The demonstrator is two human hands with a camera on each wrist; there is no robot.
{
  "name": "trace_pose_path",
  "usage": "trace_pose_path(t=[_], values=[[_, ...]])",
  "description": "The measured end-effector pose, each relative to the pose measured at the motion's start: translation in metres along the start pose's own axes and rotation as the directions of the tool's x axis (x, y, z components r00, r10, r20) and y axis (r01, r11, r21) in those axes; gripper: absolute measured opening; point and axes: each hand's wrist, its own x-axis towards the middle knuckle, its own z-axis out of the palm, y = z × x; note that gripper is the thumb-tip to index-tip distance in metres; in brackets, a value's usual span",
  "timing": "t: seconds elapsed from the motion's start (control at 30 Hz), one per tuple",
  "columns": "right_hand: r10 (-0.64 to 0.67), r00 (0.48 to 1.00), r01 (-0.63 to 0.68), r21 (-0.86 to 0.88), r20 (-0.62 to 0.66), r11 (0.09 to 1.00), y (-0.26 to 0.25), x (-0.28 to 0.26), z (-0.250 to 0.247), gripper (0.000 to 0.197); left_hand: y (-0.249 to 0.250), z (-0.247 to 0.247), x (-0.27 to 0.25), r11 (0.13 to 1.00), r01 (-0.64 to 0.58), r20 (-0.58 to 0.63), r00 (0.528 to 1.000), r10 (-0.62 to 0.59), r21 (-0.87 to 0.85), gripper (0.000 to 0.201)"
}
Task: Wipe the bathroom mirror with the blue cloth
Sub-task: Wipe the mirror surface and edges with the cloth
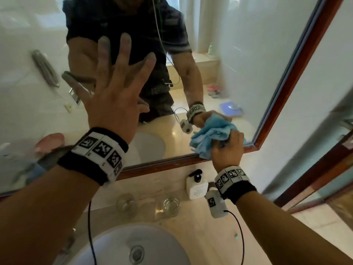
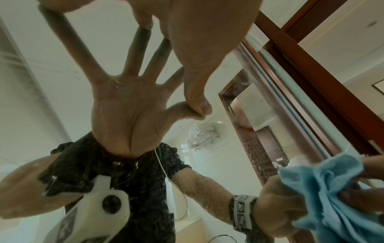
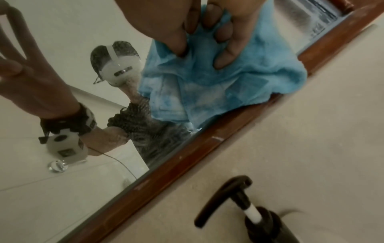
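Blue cloth (image 1: 212, 138), bunched into a crumpled wad, is gripped in the person's right hand (image 1: 227, 150), whose fingers (image 3: 225, 54) curl into the fabric and press it against the glass at the lower right corner of the bathroom mirror (image 1: 238, 64). The cloth's lower folds spill over the reddish-brown wooden frame (image 1: 298, 73) along the mirror's bottom edge. The left hand (image 1: 116, 87) is raised flat against the glass farther left and higher up, fingers straight and spread wide, fingertips touching their own reflection; it holds nothing. Both wrists carry black bands with white patterned marker tiles, and a small white camera unit (image 1: 215, 204) hangs under the right wrist, trailing a black cable.

Below the mirror, on the beige stone countertop (image 1: 206, 236), a white pump bottle (image 1: 196, 185) with a black dispenser head stands just beside the right wrist. Two clear drinking glasses (image 1: 149, 204) sit side by side to its left, behind the round white washbasin (image 1: 114, 245). The mirror reflects the person's dark shirt, both arms and pale tiled walls.
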Motion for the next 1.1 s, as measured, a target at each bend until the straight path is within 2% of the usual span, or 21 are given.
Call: trace_pose_path(t=[0.17, 0.37, 0.53, 0.73, 0.93, 1.1], values=[[0.023, 0.999, -0.023, -0.001, 0.029, 1.0, 0.003, -0.012, 0.009, 0.025, 0.0, 0.001, 0.0, 1.0, 0.003, -0.01, 1.0, -0.003, 0.008, 0.111], [0.013, 0.999, -0.011, 0.053, -0.038, 0.999, -0.019, -0.013, 0.006, 0.016, -0.001, 0.001, -0.001, 1.0, -0.003, -0.015, 1.0, 0.004, 0.008, 0.112], [-0.094, 0.993, 0.1, 0.084, -0.068, 0.991, -0.062, -0.004, -0.003, 0.016, -0.003, 0.0, -0.001, 1.0, -0.013, -0.007, 1.0, 0.013, -0.009, 0.112], [-0.248, 0.959, 0.265, 0.121, -0.14, 0.957, -0.108, 0.012, -0.012, 0.014, -0.003, -0.002, -0.001, 1.0, -0.004, -0.003, 1.0, 0.004, -0.029, 0.113], [-0.259, 0.958, 0.272, 0.102, -0.124, 0.957, -0.1, 0.012, -0.007, 0.013, -0.003, -0.002, -0.001, 1.0, -0.011, -0.002, 1.0, 0.011, -0.012, 0.111], [-0.209, 0.973, 0.219, 0.118, -0.097, 0.968, -0.085, 0.0, 0.003, 0.015, -0.003, -0.001, -0.002, 1.0, -0.003, 0.003, 1.0, 0.003, -0.012, 0.109]])
